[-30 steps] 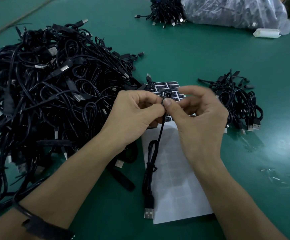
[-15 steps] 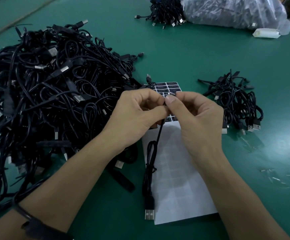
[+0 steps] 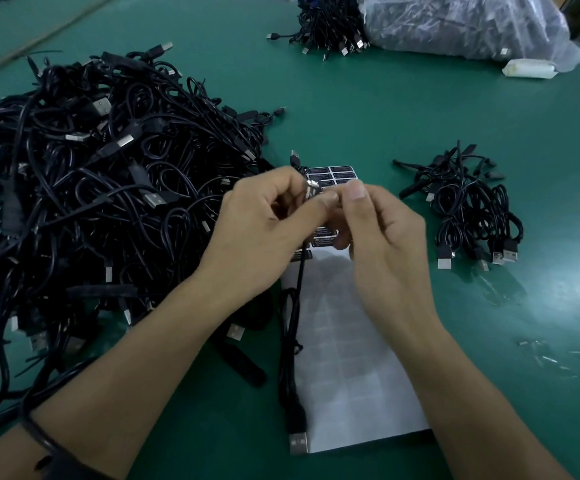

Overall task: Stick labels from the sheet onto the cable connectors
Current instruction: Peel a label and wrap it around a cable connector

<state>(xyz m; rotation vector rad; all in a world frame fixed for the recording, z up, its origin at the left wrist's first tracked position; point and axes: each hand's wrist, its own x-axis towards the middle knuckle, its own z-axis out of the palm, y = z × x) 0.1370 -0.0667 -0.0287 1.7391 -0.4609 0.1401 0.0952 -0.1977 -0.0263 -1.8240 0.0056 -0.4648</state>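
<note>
My left hand [image 3: 264,223] pinches the small connector end of a black cable [image 3: 290,341], with a black label [image 3: 311,192] wrapped at its tip. My right hand [image 3: 382,237] meets it from the right, thumb and fingertips pressing on the same label and connector. The cable hangs down from my fingers and its USB plug [image 3: 298,441] lies on the label sheet [image 3: 351,358]. The sheet is mostly bare white backing, with a few black labels [image 3: 330,173] left at its far end, partly hidden by my hands.
A big tangle of black cables [image 3: 91,202] fills the left of the green table [image 3: 420,116]. A small bunch of cables [image 3: 468,209] lies to the right. At the back are another cable bundle [image 3: 330,26], a plastic bag [image 3: 465,26] and a white object [image 3: 529,69].
My right hand has closed in on the left hand's connector and shifted slightly left and up. The label now shows folded around the connector tip.
</note>
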